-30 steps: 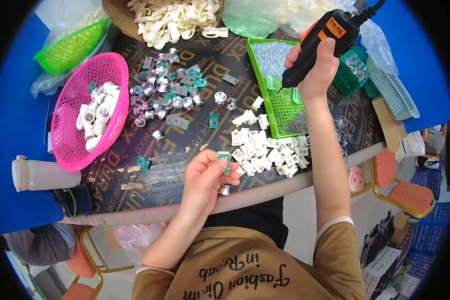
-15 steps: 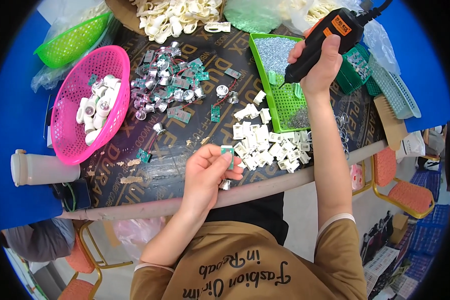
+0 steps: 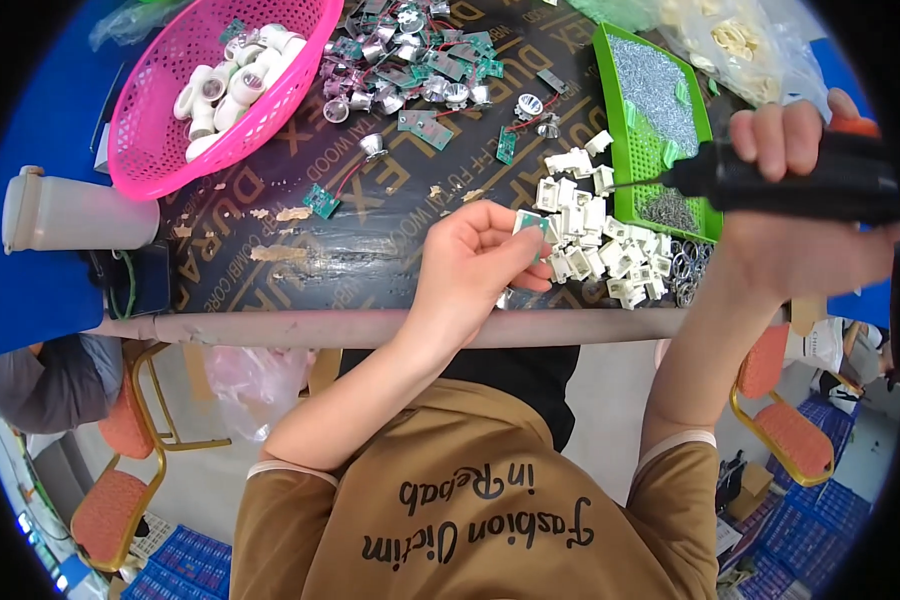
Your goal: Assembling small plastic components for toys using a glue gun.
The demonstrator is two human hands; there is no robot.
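Observation:
My left hand [image 3: 482, 262] pinches a small green circuit board [image 3: 532, 224] between thumb and fingers, with a white plastic part against it. A bit of a silvery reflector cup [image 3: 505, 298] shows below those fingers. My right hand [image 3: 795, 235], partly smeared by motion, is wrapped round a black electric screwdriver [image 3: 780, 182]. The tool lies nearly level, its thin bit pointing left above the small white plastic holders [image 3: 580, 215]. Beyond the bit, the green tray [image 3: 622, 120] holds many silvery screws [image 3: 655, 90] and, at its near end, small dark metal pieces [image 3: 667, 210].
A pink basket [image 3: 135, 150] with white rounded housings [image 3: 240, 85] stands at the left, near a whitish plastic jug [image 3: 80, 222]. Wired boards and reflectors [image 3: 410, 60] are heaped at the back. Metal rings [image 3: 688, 272] lie beside the holders. The table edge [image 3: 370, 328] runs before me.
The screwdriver has swung from upright over the tray to nearly level, its bit pointing left. My right hand has come nearer me. The view has shifted; my left hand keeps the board.

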